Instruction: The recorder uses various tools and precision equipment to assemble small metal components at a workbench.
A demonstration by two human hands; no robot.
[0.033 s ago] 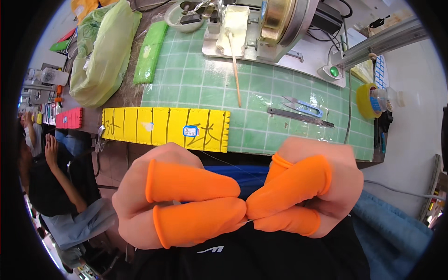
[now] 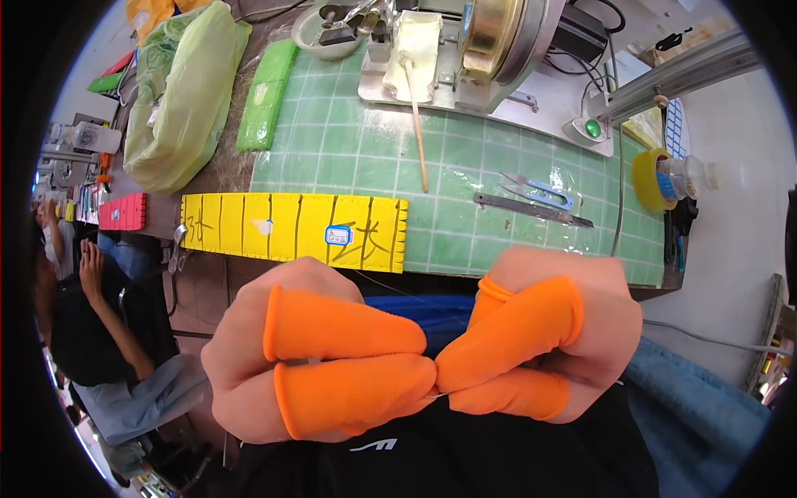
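My left hand [image 2: 307, 357] and my right hand [image 2: 540, 340] meet fingertip to fingertip in front of my black shirt. Orange rubber finger cots cover the thumbs and the fingers in use. Both hands are closed in a pinch. A short bit of thin pale thread [image 2: 437, 396] shows between the tips; whether it is thread or fine wire, I cannot tell. The ends inside the fingers are hidden. Behind the hands, a faint fine strand [image 2: 407, 294] runs from the table edge down toward the right fingers.
Just beyond lie a yellow notched card [image 2: 290, 228], blue-handled thread snips [image 2: 544, 193], a dark metal strip [image 2: 531, 210] and a thin wooden stick [image 2: 418, 141]. A machine with a brass-coloured wheel [image 2: 490, 41] stands behind, tape rolls [image 2: 652, 178] at right. Another person [image 2: 108, 315] sits at left.
Almost nothing differs. The right hand has shifted very slightly to the left, and both hands keep their pinch.
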